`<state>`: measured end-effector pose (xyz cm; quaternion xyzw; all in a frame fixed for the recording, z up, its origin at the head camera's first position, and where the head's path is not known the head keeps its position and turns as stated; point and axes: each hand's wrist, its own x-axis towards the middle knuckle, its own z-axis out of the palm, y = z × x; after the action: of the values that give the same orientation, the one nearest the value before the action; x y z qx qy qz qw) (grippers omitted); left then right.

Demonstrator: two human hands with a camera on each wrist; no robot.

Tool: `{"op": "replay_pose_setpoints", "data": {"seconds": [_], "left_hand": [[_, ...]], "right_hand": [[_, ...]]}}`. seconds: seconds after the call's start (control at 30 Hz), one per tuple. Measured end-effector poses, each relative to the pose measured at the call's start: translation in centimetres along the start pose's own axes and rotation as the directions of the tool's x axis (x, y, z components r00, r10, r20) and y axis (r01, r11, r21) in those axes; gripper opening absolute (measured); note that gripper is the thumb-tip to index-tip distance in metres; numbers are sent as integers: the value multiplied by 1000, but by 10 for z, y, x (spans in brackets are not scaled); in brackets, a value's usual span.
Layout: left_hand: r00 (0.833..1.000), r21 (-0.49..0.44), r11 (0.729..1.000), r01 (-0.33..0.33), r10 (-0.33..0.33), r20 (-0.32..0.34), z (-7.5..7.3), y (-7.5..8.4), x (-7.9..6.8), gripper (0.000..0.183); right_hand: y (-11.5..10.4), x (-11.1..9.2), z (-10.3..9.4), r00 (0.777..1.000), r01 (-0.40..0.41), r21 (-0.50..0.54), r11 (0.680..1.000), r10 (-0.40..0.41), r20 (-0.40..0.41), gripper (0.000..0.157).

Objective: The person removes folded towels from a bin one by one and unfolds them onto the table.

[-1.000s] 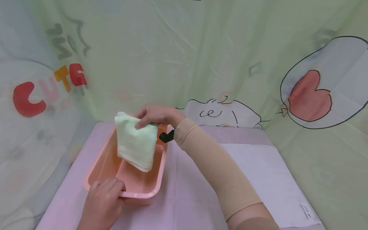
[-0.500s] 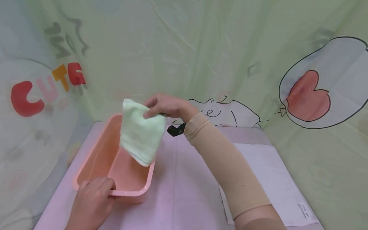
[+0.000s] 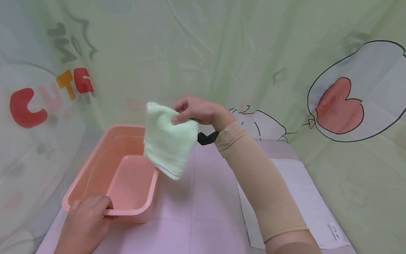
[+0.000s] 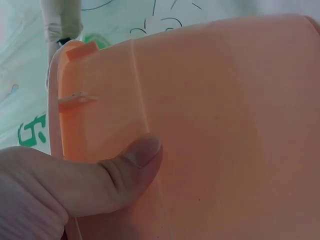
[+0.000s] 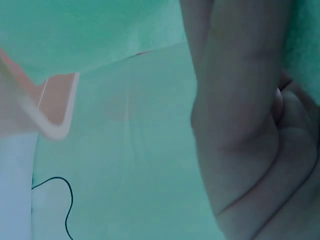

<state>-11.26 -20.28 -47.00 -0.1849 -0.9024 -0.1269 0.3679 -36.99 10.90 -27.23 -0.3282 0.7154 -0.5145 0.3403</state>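
Observation:
A pale green folded towel [image 3: 169, 141] hangs from my right hand [image 3: 201, 111], which pinches its upper edge between thumb and fingers. It is in the air, overlapping the right rim of a pink plastic basin [image 3: 149, 208] in the head view. My left hand [image 3: 87, 218] grips the basin's near rim, fingers over the edge. In the left wrist view the left thumb [image 4: 135, 167] presses along the basin's outer wall [image 4: 210, 100]. The right wrist view shows the right hand [image 5: 245, 115] close up, with green cloth [image 5: 95, 30] above it and part of the basin [image 5: 52, 120] at left.
A white cloth [image 3: 304, 197] with a small tag lies flat at the right of the pink-covered table [image 3: 209, 211], partly behind the right forearm. Printed curtains [image 3: 196, 53] close off the back and both sides. A black band [image 3: 207, 138] shows by the right wrist.
The right hand has lifted the towel up and to the right, from over the basin's middle toward its right side. The left hand has drawn the basin to the left.

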Motion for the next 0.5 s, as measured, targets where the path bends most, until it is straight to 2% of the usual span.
{"op": "replay_pose_setpoints", "data": {"seconds": [0.37, 0.5], "left_hand": [[998, 34, 999, 37, -39, 43, -12, -23, -8, 44], [994, 43, 997, 70, -73, 77, -18, -32, -11, 47]], "right_hand": [[15, -19, -10, 998, -53, -11, 999, 54, 43, 12], [23, -22, -12, 993, -93, -15, 996, 94, 66, 14]]}}
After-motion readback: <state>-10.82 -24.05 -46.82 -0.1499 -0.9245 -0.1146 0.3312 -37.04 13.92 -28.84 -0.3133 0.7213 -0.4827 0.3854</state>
